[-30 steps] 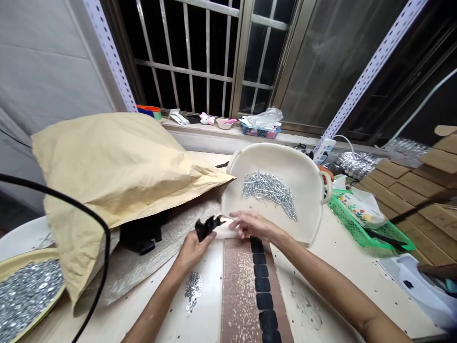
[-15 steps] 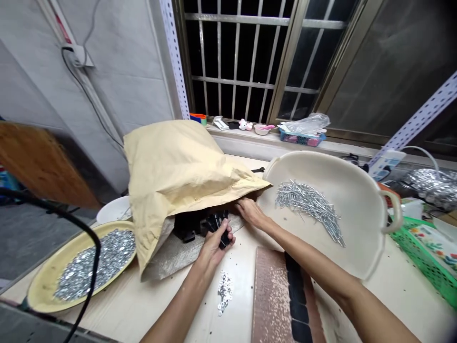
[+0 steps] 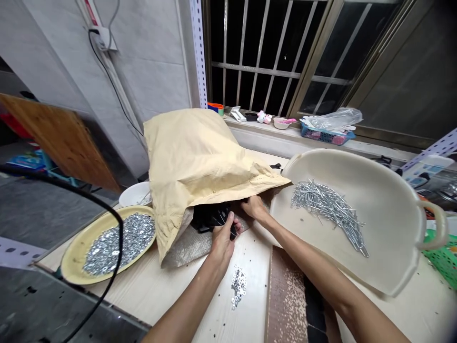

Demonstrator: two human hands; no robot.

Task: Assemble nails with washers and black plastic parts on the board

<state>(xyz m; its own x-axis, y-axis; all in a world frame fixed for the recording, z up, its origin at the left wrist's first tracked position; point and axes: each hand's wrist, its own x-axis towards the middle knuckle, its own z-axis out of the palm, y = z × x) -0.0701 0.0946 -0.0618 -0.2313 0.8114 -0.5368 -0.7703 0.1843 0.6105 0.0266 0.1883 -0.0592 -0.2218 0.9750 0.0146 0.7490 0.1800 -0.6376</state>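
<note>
Near the middle of the bench (image 3: 253,262), a big paper sack (image 3: 200,155) lies flat with its mouth open toward 6 o'clock, so I'm reading the clock from that opening. Left hand (image 3: 224,233) is right at the mouth, thumb and fingers pinching some black parts (image 3: 233,232), with a dark heap (image 3: 204,219) just behind them inside the sack. Can't really tell where the held bits end and the heap starts. Right hand (image 3: 254,208) is just off at the 3 o'clock side, fingertips tucked under the sack's lip, so no clue if they're spread or gripping something.

At 6 there's a little scatter of loose washers (image 3: 238,286). Around 4 to 5 you've got a board (image 3: 283,295) with black pads (image 3: 314,305) on it. Big white basin (image 3: 385,224) takes up 3 o'clock, metal pins (image 3: 328,209) piled inside, and a bit of green basket (image 3: 441,252) shows past its handle. Between 8 and 9 sits a yellow tray (image 3: 71,267) full of washers, black cable (image 3: 119,238) looping across it, white plate (image 3: 132,193) closer to 10. Blue basket (image 3: 326,134) is up on the window ledge between 1 and 2.
</note>
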